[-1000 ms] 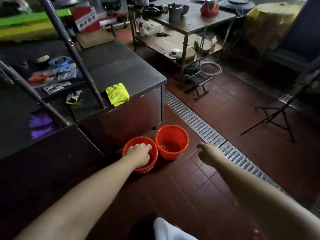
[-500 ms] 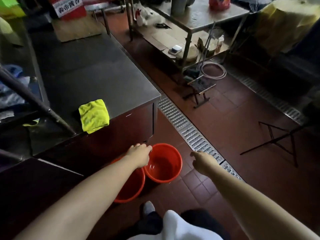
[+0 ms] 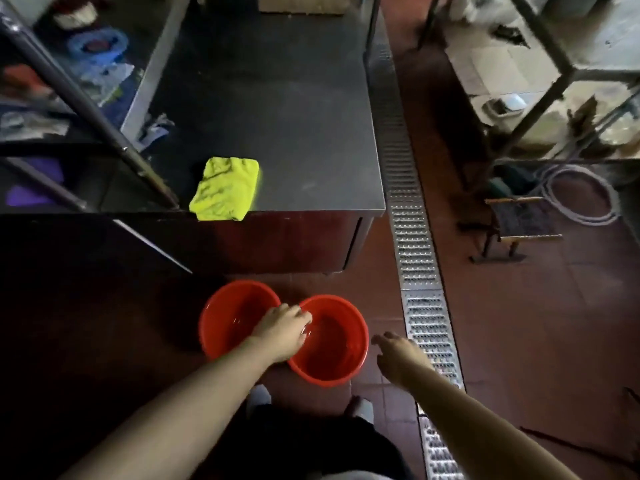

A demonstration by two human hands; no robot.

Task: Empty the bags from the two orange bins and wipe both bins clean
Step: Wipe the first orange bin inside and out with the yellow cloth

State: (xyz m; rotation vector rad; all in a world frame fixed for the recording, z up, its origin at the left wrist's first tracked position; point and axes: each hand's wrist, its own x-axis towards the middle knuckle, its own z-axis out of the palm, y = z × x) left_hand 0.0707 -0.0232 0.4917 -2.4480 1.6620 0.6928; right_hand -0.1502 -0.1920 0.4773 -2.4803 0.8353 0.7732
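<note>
We note two orange bins on floor tiles, touching: left bin (image 3: 228, 317), right bin (image 3: 337, 348). Left hand (image 3: 282, 332) over the two adjoining rims; fingers curled down there, grip not clear, cannot tell. Right hand (image 3: 398, 355) just beside right bin, fingers loose, holding nothing. Thin clear liner seems to glint inside both. Yellow cloth (image 3: 225, 188) on steel surface (image 3: 294, 133), at front edge. Risks, in our judgement: liner tears if pulled one-handed; bin tips; residue spills toward floor drain (image 3: 415, 258).

Dim lighting. Dark red tiled floor (image 3: 519, 323). A perforated metal drain grate (image 3: 414, 237) runs along the floor just right of the steel tabletop (image 3: 277, 116). Right of the grate stands a metal-framed shelf unit (image 3: 554, 81), a coiled hose (image 3: 578, 195) beneath it
</note>
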